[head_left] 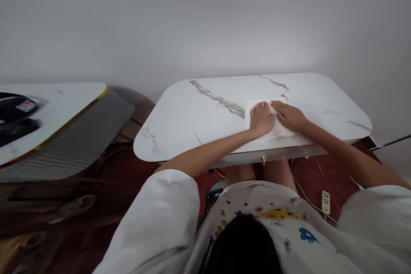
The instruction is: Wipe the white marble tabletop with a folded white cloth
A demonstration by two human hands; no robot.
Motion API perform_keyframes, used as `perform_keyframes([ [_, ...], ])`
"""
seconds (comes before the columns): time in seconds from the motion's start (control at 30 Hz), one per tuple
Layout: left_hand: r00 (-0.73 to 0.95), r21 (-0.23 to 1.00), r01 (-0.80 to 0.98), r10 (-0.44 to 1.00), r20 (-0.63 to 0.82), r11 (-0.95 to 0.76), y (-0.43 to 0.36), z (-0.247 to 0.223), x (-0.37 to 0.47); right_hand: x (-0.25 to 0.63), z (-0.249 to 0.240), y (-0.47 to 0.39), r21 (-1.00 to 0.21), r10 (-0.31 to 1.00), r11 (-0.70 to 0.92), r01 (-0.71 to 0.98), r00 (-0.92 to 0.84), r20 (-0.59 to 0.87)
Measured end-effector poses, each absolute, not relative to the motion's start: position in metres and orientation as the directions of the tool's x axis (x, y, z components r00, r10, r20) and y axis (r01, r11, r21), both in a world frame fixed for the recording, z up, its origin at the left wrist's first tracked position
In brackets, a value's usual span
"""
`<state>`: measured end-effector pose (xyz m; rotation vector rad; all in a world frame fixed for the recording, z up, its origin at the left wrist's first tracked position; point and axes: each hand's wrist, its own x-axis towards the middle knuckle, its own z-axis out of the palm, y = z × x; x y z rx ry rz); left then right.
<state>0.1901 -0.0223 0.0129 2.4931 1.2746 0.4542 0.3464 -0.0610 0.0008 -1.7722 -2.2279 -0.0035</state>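
While left hand (pixel 262 118) touches cloth (pixel 281 130), right hand (pixel 290 116) does too; tabletop (pixel 180 115) beneath.

Smooth and softly glossy across the white tabletop (pixel 173 115), veined in grey like marble! Soft and matt over the white sheet (pixel 284 132), can't call it fabric or paper. Glinting bright, metallic by the look, at the gold knob (pixel 263 160); shining likewise along the gold edging (pixel 77 115) of the neighbouring table (pixel 73 96), then turning dull and finely ribbed on the grey side (pixel 93 132). Smooth and mostly matt up the pale wall (pixel 205 17). Looking like hard plastic at the power strip (pixel 325 202). And down to cloth, matt on the white sleeve (pixel 167 212), printed across the garment front (pixel 257 195).
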Motion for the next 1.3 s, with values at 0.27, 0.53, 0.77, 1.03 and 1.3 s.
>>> perform_keyframes([
  [0.27,0.509,0.302,0.748,0.803,0.31,-0.59,0.082,0.005,0.205,0.351,0.005,0.048,-0.15,0.959,0.214,0.965,-0.178,0.219],
  [0.53,0.5,0.164,0.811,0.811,0.304,-0.561,0.162,0.007,0.211,0.351,0.0,0.14,-0.164,0.955,0.186,0.969,-0.139,0.263],
  [0.77,0.545,0.152,0.789,0.793,0.272,-0.595,0.168,0.013,0.248,0.393,-0.01,0.152,-0.172,0.951,0.16,0.972,-0.105,0.291],
  [1.03,0.617,0.181,0.73,0.75,0.238,-0.659,0.114,0.012,0.25,0.4,-0.012,0.086,-0.158,0.959,0.122,0.98,-0.076,0.272],
  [1.3,0.578,0.26,0.745,0.789,0.21,-0.615,0.023,0.013,0.204,0.357,-0.006,-0.007,-0.127,0.957,0.169,0.977,-0.132,0.26],
])
